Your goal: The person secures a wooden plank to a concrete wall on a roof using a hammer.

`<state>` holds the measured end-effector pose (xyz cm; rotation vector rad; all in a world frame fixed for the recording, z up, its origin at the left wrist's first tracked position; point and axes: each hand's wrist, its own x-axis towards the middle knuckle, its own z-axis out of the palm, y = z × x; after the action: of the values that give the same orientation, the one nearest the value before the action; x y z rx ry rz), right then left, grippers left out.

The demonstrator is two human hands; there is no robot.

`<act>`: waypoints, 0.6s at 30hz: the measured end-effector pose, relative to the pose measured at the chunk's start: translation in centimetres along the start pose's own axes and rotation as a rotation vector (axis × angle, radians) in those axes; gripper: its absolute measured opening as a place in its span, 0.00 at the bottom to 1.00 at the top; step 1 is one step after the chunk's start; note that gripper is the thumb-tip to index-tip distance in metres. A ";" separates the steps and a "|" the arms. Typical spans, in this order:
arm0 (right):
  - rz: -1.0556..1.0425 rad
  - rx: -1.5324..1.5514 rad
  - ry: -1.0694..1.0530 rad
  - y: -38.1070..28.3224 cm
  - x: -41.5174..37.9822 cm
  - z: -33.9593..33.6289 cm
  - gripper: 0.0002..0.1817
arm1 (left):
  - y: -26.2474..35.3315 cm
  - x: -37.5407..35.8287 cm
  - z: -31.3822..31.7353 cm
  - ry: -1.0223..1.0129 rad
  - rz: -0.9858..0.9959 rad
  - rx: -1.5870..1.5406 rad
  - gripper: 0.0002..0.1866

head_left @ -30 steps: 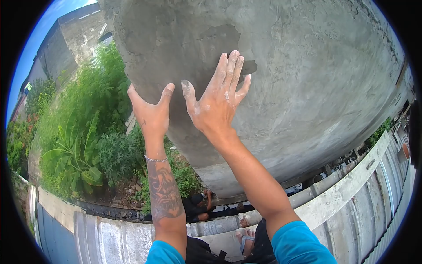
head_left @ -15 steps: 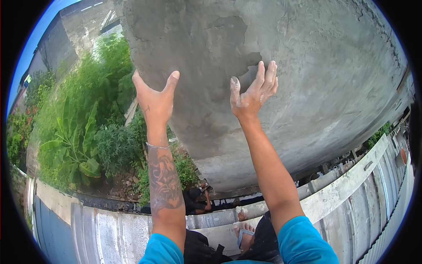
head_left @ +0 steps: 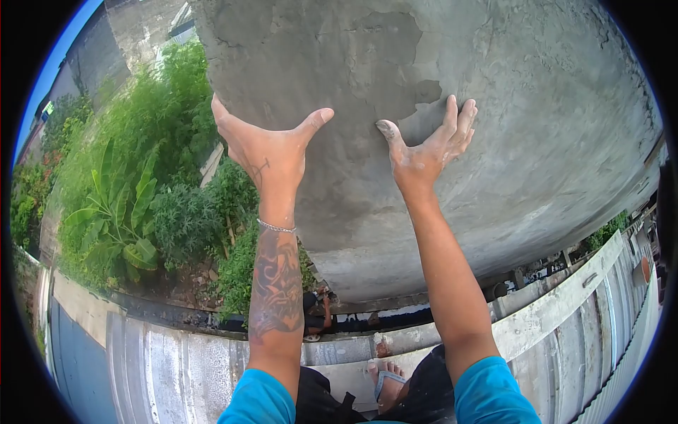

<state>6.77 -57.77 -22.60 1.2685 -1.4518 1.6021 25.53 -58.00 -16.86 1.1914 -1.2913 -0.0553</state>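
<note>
A grey cement-plastered wall (head_left: 367, 205) fills the middle and right, with darker damp patches and a smoother area near its left edge. My left hand (head_left: 272, 145) is at that left edge, thumb stretched out to the right over the plaster and fingers toward the corner. Nothing shows in its grasp. To the right, my right hand (head_left: 427, 148) is held up before the wall, fingers apart and dusted with grey-white cement, just below a ragged dark patch (head_left: 395, 99). It holds nothing either.
Below me lies a corrugated metal roof (head_left: 191, 374), where my sandalled foot (head_left: 387, 381) stands. Down in the gap by the wall's foot, another person's arm (head_left: 326, 314) shows partly behind my forearm. Green plants (head_left: 141, 177) grow at left.
My left hand has turned and its thumb now reaches farther right. My right hand has shifted slightly right in view, fingers still spread. The view has moved a little.
</note>
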 end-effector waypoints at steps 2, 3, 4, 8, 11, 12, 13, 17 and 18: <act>-0.007 0.003 -0.018 0.1 -0.1 -0.5 0.55 | 0.3 -0.3 -0.2 0.010 0.001 0.046 0.73; -0.019 0.007 -0.027 0.5 -0.2 -0.6 0.55 | 0.3 -0.4 -0.2 0.038 0.020 0.100 0.74; -0.029 0.013 -0.035 0.7 -0.3 -0.7 0.54 | 0.2 -0.5 -0.2 0.065 0.040 0.155 0.74; -0.115 0.006 -0.003 1.6 -0.5 -1.0 0.54 | 1.2 -2.9 1.0 0.153 0.249 0.302 0.73; -0.123 -0.010 0.001 1.9 -0.5 -0.8 0.55 | 1.3 -4.4 2.5 0.092 0.274 0.373 0.73; -0.128 -0.003 0.008 1.9 -0.5 -0.7 0.55 | 1.0 -4.3 2.7 0.088 0.277 0.368 0.73; -0.132 0.003 0.014 1.9 -0.5 -0.7 0.55 | 0.6 -4.3 2.9 0.082 0.281 0.363 0.73; -0.118 0.005 -0.010 1.6 -0.7 -0.7 0.54 | 0.0 -4.5 3.4 0.044 0.291 0.310 0.74; -0.114 0.007 -0.015 1.5 -0.7 -0.7 0.54 | -0.1 -4.5 3.3 0.040 0.285 0.307 0.73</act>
<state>5.42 -57.31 -23.74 1.3454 -1.3583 1.5267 21.46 -57.35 -20.71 1.2451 -1.4569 0.3842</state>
